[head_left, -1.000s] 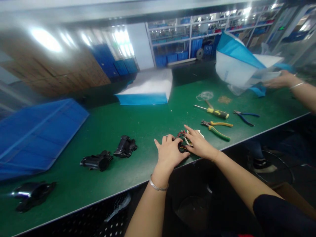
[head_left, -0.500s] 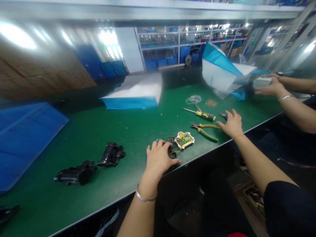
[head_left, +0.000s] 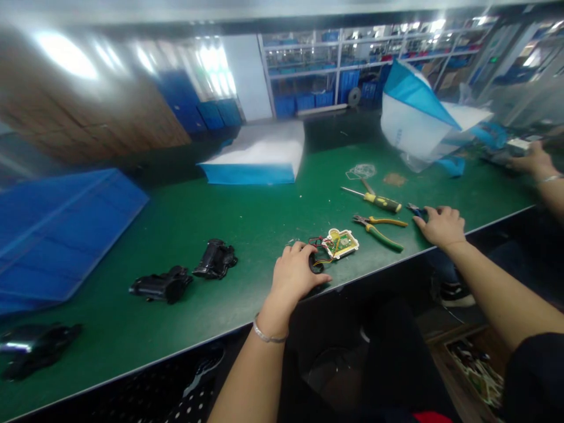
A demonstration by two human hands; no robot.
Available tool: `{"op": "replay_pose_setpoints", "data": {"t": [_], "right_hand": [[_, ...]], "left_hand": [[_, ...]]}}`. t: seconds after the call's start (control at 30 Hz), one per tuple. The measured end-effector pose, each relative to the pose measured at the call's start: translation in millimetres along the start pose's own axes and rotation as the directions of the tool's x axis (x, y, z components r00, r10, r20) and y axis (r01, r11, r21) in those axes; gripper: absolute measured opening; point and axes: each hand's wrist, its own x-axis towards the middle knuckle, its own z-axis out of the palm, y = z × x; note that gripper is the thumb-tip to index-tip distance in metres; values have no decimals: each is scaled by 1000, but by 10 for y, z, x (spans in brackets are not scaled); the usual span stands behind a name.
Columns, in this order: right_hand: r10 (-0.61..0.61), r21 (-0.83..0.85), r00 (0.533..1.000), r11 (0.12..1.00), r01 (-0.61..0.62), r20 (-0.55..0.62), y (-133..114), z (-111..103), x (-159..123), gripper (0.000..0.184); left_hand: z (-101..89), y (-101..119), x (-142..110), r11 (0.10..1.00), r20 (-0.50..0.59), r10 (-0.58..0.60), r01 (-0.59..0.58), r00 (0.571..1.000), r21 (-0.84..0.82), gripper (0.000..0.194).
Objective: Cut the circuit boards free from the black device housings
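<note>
My left hand (head_left: 294, 270) curls over a black rounded part (head_left: 315, 263) near the table's front edge, hiding most of it. Red, black and yellow wires run from there to a white-edged housing with a green circuit board (head_left: 342, 243). To the right, my right hand (head_left: 444, 226) is down at the small blue-handled pliers (head_left: 415, 209), thumb and fingers around the handles; its palm covers their rear. Between my hands lie larger pliers with yellow and green handles (head_left: 379, 230), jaws pointing left. Behind these rests a yellow-and-dark screwdriver (head_left: 379, 201).
Black plastic parts (head_left: 163, 285) lie on the green tabletop (head_left: 255, 220) at left, near a big blue bin (head_left: 66, 229). A white-and-blue box (head_left: 255, 164) and an open white-and-blue bag (head_left: 418, 126) stand behind. A co-worker's hand (head_left: 535, 160) works at far right.
My right hand has come down onto the blue-handled pliers from just above them. My left hand stays on the black part. The view has shifted, and the co-worker's hands have lowered.
</note>
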Motion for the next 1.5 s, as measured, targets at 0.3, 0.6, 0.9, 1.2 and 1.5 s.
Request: {"op": "replay_pose_setpoints", "data": {"t": [0.3, 0.6, 0.9, 1.2, 1.5], "right_hand": [[-389, 111, 916, 919, 378, 100, -877, -123, -460, 75], [-245, 456, 959, 876, 156, 144, -967, -411, -911, 62], [-435, 557, 430, 223, -800, 792, -1358, -1008, -1714, 41], [-447, 512, 354, 306, -803, 822, -1562, -1019, -1789, 38], [-474, 547, 376, 300, -781, 796, -1697, -1014, -1861, 39]], "left_hand": [[9, -8, 1, 1000, 0, 2, -2, 1000, 5, 69], [15, -10, -8, 1000, -15, -12, 12, 1000, 3, 70], [27, 32, -17, 998, -17, -57, 58, 998, 20, 67], [39, 10, -51, 996, -41, -60, 58, 997, -66, 50], [87, -8, -50, 997, -70, -42, 37, 997, -73, 46]]}}
